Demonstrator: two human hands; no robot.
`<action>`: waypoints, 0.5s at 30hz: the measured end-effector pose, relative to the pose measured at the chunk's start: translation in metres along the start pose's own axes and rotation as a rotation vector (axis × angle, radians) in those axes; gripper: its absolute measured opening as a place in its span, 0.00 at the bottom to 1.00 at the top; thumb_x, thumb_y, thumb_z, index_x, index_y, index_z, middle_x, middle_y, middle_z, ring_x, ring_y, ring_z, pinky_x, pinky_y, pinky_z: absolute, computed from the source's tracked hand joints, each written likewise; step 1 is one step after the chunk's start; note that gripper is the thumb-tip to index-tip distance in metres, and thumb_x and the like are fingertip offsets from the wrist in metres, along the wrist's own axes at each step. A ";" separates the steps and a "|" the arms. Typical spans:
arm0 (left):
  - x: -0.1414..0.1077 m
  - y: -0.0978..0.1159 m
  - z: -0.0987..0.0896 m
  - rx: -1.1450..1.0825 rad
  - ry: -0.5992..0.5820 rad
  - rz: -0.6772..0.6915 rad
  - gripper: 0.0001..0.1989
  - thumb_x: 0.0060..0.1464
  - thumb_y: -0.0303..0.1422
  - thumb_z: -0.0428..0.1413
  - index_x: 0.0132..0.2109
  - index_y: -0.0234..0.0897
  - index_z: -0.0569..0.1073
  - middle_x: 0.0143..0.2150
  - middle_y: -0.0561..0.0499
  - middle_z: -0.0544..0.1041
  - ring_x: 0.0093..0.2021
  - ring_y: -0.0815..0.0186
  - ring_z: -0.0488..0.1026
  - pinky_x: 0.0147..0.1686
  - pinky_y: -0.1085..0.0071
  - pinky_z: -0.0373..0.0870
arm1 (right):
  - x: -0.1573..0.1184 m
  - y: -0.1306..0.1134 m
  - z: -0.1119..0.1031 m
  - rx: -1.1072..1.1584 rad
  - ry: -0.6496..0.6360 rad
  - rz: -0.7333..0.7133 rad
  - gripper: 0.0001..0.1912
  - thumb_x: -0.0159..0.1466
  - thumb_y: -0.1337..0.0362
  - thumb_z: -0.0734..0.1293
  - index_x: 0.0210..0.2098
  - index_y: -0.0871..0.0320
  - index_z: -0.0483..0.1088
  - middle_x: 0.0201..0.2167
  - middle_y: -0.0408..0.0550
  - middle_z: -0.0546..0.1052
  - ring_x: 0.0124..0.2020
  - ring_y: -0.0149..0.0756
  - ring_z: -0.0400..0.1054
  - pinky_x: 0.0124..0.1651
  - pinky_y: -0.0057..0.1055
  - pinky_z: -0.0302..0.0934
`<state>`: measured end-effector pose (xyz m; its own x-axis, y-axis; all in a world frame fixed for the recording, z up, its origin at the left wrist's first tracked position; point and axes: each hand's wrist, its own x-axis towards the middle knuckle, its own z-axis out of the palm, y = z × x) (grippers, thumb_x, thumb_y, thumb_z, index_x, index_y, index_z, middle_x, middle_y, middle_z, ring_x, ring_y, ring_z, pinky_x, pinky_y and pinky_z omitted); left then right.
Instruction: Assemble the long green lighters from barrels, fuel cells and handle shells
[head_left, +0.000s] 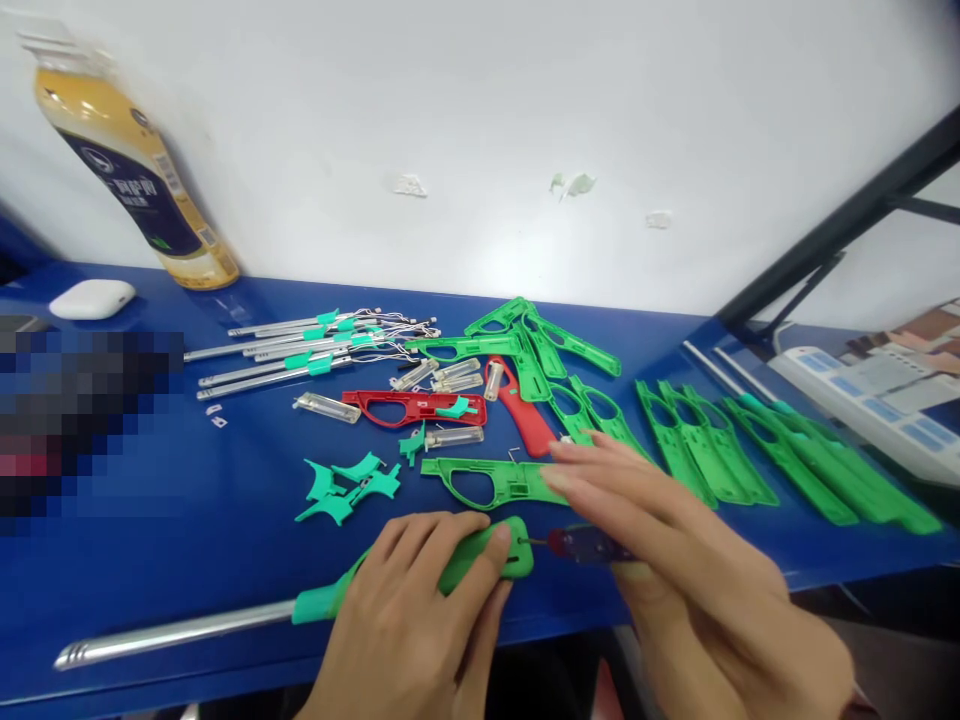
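My left hand (412, 600) is wrapped round the green handle of a long-nosed lighter (484, 555), pressing it to the blue table near the front edge. Its metal tube (187, 632) points left. My right hand (690, 550) has a screwdriver (592, 545) with a dark, see-through handle between thumb and palm, its fingers stretched out above. The screwdriver's thin shaft points left, its tip at the hole in the lighter's butt end. Just behind my hands lies an open green handle half (517, 482), partly covered by my right fingers.
Teal triggers (351, 487), metal tubes with wires (300, 345), clear fuel tanks (328, 407), red handle halves (420, 408) and green handle halves (517, 345) lie behind. Assembled green lighters (840, 470) are at right. A yellow bottle (135, 180) and white earphone case (93, 299) stand at left.
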<state>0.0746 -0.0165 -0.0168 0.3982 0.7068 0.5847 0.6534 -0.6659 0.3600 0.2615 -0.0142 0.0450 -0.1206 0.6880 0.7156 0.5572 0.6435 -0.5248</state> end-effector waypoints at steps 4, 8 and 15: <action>-0.001 0.000 0.000 0.006 -0.021 -0.002 0.14 0.66 0.27 0.55 0.56 0.39 0.77 0.50 0.48 0.82 0.48 0.60 0.79 0.45 0.61 0.76 | 0.000 0.003 0.000 0.025 0.111 -0.046 0.16 0.65 0.75 0.71 0.48 0.52 0.79 0.38 0.39 0.83 0.41 0.36 0.78 0.60 0.46 0.69; -0.001 -0.001 0.000 -0.002 0.000 0.010 0.14 0.66 0.26 0.54 0.55 0.38 0.78 0.49 0.48 0.82 0.46 0.60 0.79 0.43 0.61 0.77 | 0.000 0.005 -0.003 -0.029 0.099 -0.062 0.16 0.64 0.74 0.73 0.49 0.51 0.80 0.39 0.40 0.82 0.46 0.38 0.77 0.59 0.45 0.71; 0.001 0.002 -0.001 -0.007 -0.005 0.003 0.13 0.66 0.28 0.56 0.55 0.38 0.78 0.49 0.48 0.82 0.46 0.59 0.79 0.42 0.60 0.77 | 0.001 0.002 0.000 0.055 0.148 -0.027 0.19 0.63 0.77 0.72 0.49 0.51 0.80 0.40 0.36 0.84 0.40 0.33 0.79 0.59 0.41 0.72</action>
<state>0.0758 -0.0166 -0.0150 0.4036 0.7057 0.5823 0.6473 -0.6700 0.3634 0.2626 -0.0126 0.0451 -0.0102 0.6163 0.7874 0.5091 0.6810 -0.5264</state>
